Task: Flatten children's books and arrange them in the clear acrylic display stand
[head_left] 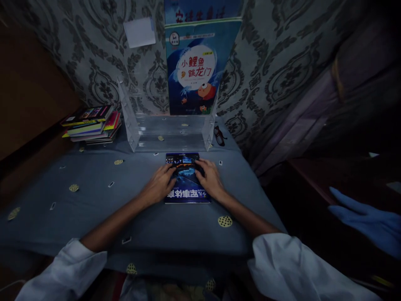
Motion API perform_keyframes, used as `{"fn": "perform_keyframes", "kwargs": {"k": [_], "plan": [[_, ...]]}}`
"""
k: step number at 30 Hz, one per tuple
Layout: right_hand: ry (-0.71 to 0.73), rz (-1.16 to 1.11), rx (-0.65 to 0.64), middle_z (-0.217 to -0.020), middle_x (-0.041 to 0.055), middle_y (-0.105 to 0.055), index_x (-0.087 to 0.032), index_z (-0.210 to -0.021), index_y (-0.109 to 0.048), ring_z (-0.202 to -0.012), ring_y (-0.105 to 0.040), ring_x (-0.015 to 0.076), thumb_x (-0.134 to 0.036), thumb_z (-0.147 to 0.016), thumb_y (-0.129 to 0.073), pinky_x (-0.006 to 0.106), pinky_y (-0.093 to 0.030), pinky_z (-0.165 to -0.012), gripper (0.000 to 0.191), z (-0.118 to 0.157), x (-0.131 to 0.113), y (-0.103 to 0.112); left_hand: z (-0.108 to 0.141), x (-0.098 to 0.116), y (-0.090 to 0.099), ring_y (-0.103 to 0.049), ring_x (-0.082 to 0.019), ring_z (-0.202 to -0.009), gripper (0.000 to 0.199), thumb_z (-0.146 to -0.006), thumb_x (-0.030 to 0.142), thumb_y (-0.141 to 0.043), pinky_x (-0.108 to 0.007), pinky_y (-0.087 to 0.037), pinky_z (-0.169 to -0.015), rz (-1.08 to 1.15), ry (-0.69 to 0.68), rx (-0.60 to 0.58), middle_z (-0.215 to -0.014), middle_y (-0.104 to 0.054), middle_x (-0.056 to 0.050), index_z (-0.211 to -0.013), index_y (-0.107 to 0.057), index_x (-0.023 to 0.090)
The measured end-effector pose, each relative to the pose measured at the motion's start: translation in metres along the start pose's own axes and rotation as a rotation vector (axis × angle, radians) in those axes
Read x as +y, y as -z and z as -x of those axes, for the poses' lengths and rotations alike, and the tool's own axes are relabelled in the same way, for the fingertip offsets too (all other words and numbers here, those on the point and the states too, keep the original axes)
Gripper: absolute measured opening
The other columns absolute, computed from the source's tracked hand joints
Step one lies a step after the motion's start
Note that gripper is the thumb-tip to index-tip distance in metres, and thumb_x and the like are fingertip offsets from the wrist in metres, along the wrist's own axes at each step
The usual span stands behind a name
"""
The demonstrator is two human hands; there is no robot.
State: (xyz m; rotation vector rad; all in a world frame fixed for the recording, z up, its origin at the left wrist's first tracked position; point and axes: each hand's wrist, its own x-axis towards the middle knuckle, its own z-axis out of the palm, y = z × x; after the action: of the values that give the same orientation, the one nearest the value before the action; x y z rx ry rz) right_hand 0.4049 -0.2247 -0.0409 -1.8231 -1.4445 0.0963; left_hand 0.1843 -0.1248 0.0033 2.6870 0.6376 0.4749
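Note:
A dark blue book [188, 184] lies on the cloth-covered table in front of me, its cover upside down from my side. My left hand [160, 182] rests on its left edge, fingers stretched out over the cover. On the opposite edge lies my right hand [209, 177], its fingers likewise extended and apart. Just beyond the book stands a clear acrylic rack [171, 142] with stepped sides. A blue picture book [197, 98] with an orange fish leans upright in it, and the lower part of another blue book [203, 9] shows above.
A stack of books [92, 125] sits at the back left. Eyeglasses [219, 136] lie right of the rack. A white card [139, 32] is against the patterned wall. Past the table's right edge, a blue glove [366, 217] lies over a dark surface; whether a hand fills it, I cannot tell.

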Motion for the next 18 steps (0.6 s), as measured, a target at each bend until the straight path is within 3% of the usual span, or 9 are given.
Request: {"fn": "perform_keyframes", "kwargs": {"k": [6, 12, 18], "plan": [[0.042, 0.184, -0.063, -0.141, 0.0157, -0.058, -0.017, -0.133, -0.063, -0.131, -0.053, 0.0326, -0.028, -0.095, -0.044, 0.054, -0.043, -0.112, 0.043, 0.006, -0.011, 0.001, -0.026, -0.019, -0.004, -0.048, -0.031, -0.139, 0.043, -0.097, 0.027, -0.047, -0.049, -0.035, -0.118, -0.037, 0.049, 0.019, -0.146, -0.054, -0.019, -0.136, -0.054, 0.01], [0.119, 0.303, -0.091, -0.144, 0.0182, -0.057, -0.013, -0.135, -0.061, -0.139, -0.048, 0.0328, -0.024, -0.097, -0.041, 0.056, -0.04, -0.113, 0.045, 0.006, -0.022, 0.004, -0.043, -0.032, -0.009, -0.053, -0.029, -0.135, 0.038, -0.097, 0.023, -0.045, -0.047, -0.041, -0.116, -0.137, 0.042, 0.064, -0.144, -0.057, -0.017, -0.131, -0.058, 0.012], [0.259, 0.304, -0.287, -0.149, 0.0207, -0.053, -0.006, -0.143, -0.052, -0.144, -0.043, 0.0289, -0.022, -0.099, -0.036, 0.052, -0.034, -0.12, 0.049, -0.015, -0.039, -0.009, -0.041, -0.035, -0.017, -0.055, -0.03, -0.132, 0.038, -0.097, 0.021, -0.043, -0.048, -0.043, -0.113, -0.172, 0.006, 0.136, -0.142, -0.058, -0.017, -0.13, -0.058, 0.011]]}}
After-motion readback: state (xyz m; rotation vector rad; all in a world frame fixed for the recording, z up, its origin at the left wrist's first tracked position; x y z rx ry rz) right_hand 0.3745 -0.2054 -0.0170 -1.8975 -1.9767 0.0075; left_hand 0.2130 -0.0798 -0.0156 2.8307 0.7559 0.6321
